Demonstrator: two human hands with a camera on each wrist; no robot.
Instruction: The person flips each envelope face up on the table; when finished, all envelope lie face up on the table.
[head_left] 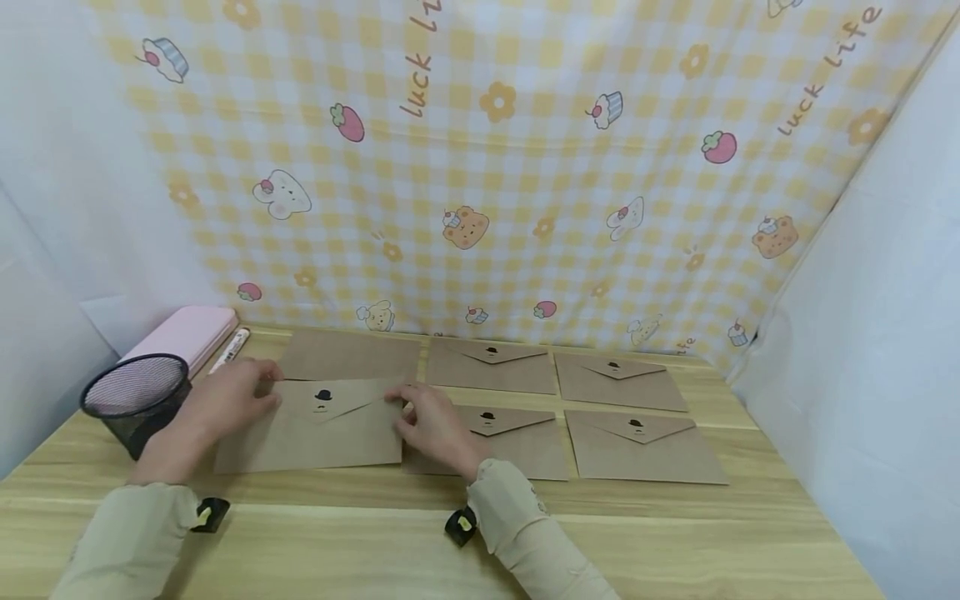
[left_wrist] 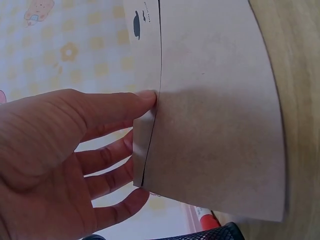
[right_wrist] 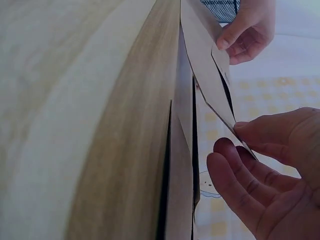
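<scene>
A brown kraft envelope (head_left: 315,429) with a black hat-and-moustache mark on its flap is tilted up off the wooden table (head_left: 480,542) at the front left. My left hand (head_left: 258,392) pinches its upper left corner, thumb (left_wrist: 145,97) on the front and fingers behind. My right hand (head_left: 399,408) pinches the upper right corner, thumb (right_wrist: 245,129) on top and fingers underneath. In the right wrist view the envelope (right_wrist: 205,75) slants up from the table, with the left hand (right_wrist: 247,30) at its far end. The flap stands slightly open.
Several more brown envelopes lie in two rows: one plain (head_left: 348,354), others with flaps up (head_left: 491,365) (head_left: 618,379) (head_left: 645,446), one (head_left: 517,446) partly under my right wrist. A black mesh pot (head_left: 135,400), pink case (head_left: 183,333) and marker (head_left: 228,350) stand at the left.
</scene>
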